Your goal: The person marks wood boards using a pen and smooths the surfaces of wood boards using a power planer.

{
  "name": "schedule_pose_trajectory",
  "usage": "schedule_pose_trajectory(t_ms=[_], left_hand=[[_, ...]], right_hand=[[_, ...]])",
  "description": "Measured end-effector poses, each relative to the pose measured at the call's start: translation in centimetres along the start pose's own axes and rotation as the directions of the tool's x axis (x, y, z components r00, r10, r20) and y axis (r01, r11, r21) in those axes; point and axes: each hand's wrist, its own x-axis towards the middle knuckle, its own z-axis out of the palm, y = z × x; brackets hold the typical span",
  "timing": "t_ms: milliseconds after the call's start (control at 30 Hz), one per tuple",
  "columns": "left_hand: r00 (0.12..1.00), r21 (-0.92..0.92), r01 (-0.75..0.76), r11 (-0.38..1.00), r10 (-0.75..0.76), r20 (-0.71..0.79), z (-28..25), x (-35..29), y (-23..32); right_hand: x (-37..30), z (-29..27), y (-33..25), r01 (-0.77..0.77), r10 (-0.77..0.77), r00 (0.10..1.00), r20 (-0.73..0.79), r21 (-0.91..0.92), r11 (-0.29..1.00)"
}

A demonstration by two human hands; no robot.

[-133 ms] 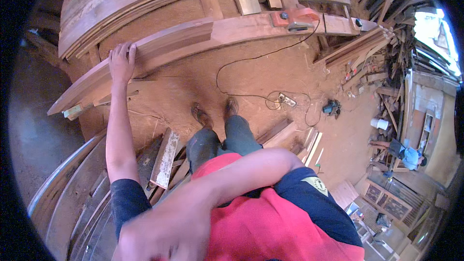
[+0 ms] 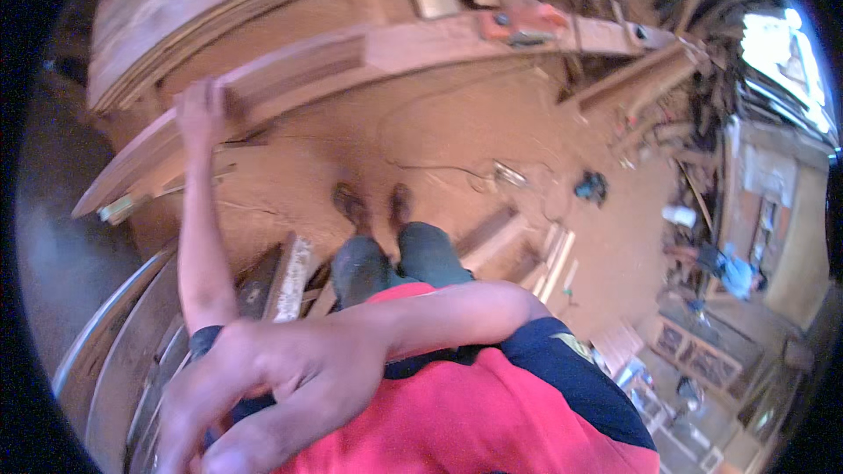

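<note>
My left hand (image 2: pixel 202 110) is at arm's length on the long wooden board (image 2: pixel 140 154), fingers bent over its far edge. The board is reddish-brown and tapers at its left end. It lies along a long pale beam (image 2: pixel 421 46). Across my chest comes my right forearm, and my right hand (image 2: pixel 281 377) hangs large and blurred close to the camera. Its fingers and thumb stand apart, with nothing visible between them. An orange-red power tool (image 2: pixel 522 25) rests on the beam to the right.
Wide planks (image 2: pixel 228 9) are stacked behind the beam. A power strip (image 2: pixel 509 174) with cords and a dark teal power tool (image 2: pixel 591 187) lie on the dusty floor. Curved boards (image 2: pixel 123 360) lean at lower left. Another person (image 2: pixel 733 272) is at far right, near a white bucket (image 2: pixel 678 216).
My right hand has swung down and left, and its fingers have come into fuller view. The whole scene has shifted slightly left. My left hand stays on the board.
</note>
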Motion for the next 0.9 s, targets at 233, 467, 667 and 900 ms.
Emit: schedule_pose_trajectory(t_ms=[233, 467, 667, 900], left_hand=[[0.997, 0.319, -0.056, 0.946, 0.037, 0.065, -1.3, 5.6, -4.3], [0.996, 0.322, -0.005, 0.947, -0.023, 0.084, 2.2, 4.0, -4.7], [0.979, 0.264, -0.046, 0.963, 0.096, -0.182, 2.0, 5.9, -2.7], [0.855, 0.378, -0.017, 0.926, 0.209, -0.474, 5.6, 6.4, -1.9]], right_hand=[[0.3, -1.7, -1.2, 0.186, -0.242, 0.923, 0.301, 0.204, 0.961], [-15.2, -15.2, -13.1, -0.412, 0.176, 0.869, -0.462, -0.482, 0.773], [-43.9, -45.4, -34.6, -0.623, -0.795, 0.605, -0.045, -0.647, -0.438], [-57.2, -61.0, -68.2, -0.131, -0.323, 0.922, -0.212, 0.616, -0.777]])
